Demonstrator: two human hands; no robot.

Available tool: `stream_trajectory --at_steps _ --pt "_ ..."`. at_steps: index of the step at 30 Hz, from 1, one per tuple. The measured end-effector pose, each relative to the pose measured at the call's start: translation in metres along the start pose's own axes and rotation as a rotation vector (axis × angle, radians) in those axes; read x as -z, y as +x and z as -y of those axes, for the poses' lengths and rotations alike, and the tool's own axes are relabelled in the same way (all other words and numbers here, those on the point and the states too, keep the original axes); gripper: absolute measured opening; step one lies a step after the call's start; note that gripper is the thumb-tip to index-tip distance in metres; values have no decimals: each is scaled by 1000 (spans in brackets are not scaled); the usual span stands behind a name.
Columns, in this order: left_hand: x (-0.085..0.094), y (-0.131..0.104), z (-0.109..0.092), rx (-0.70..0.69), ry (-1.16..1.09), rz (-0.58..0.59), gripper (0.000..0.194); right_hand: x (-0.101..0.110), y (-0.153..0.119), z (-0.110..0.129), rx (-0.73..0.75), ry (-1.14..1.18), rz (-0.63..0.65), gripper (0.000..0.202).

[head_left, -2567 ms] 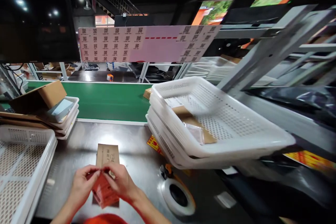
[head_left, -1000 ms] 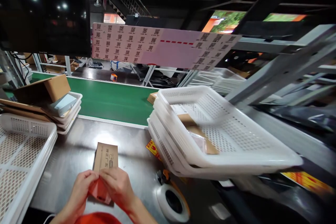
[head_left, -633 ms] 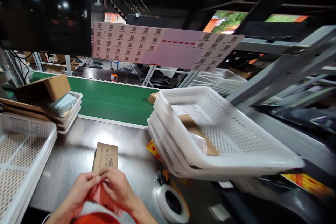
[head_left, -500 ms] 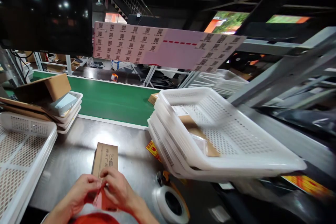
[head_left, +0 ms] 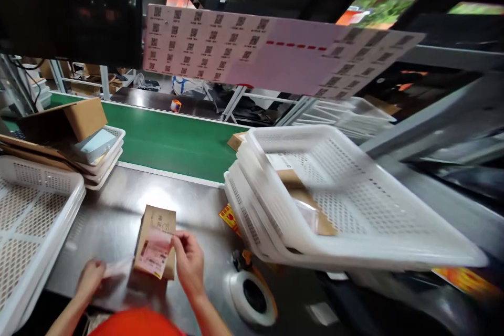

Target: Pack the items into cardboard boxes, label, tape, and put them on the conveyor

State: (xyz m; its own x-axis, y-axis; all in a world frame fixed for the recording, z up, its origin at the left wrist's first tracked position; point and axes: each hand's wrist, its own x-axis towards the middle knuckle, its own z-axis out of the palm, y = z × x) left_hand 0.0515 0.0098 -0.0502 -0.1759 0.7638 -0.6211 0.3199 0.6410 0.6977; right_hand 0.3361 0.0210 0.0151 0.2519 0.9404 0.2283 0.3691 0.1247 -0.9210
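A brown cardboard box point(head_left: 160, 218) with dark print lies on the metal table in front of me. My right hand point(head_left: 189, 261) pinches the upper right corner of a pinkish printed label point(head_left: 154, 254), which lies over the top of the box. Left of the box, my left hand point(head_left: 91, 277) is closed on a pale strip of paper point(head_left: 118, 269), blurred by motion. To the right of the box, a tape dispenser point(head_left: 252, 296) with a big white roll rests on the table.
Stacked white plastic baskets point(head_left: 354, 244) stand at the right, a flat brown package point(head_left: 303, 199) in the top one. More white baskets point(head_left: 74, 210) stand at the left, near an open carton point(head_left: 84, 123). A green conveyor belt point(head_left: 173, 139) runs behind the table.
My hands were together over the box's near end. They have parted: the left went left with the pale strip, the right holds the label over the box. The view has shifted slightly.
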Motion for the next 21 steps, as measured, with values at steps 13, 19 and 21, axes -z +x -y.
stream_trajectory --at_steps 13,19,21 --pt "-61 -18 -5 -1145 641 167 31 -33 46 -91 268 -592 299 49" --pt "-62 0 15 -1124 513 272 24 -33 56 -100 437 -774 625 51" --pt "-59 7 20 -1112 460 305 23 -29 49 -99 400 -825 632 63"
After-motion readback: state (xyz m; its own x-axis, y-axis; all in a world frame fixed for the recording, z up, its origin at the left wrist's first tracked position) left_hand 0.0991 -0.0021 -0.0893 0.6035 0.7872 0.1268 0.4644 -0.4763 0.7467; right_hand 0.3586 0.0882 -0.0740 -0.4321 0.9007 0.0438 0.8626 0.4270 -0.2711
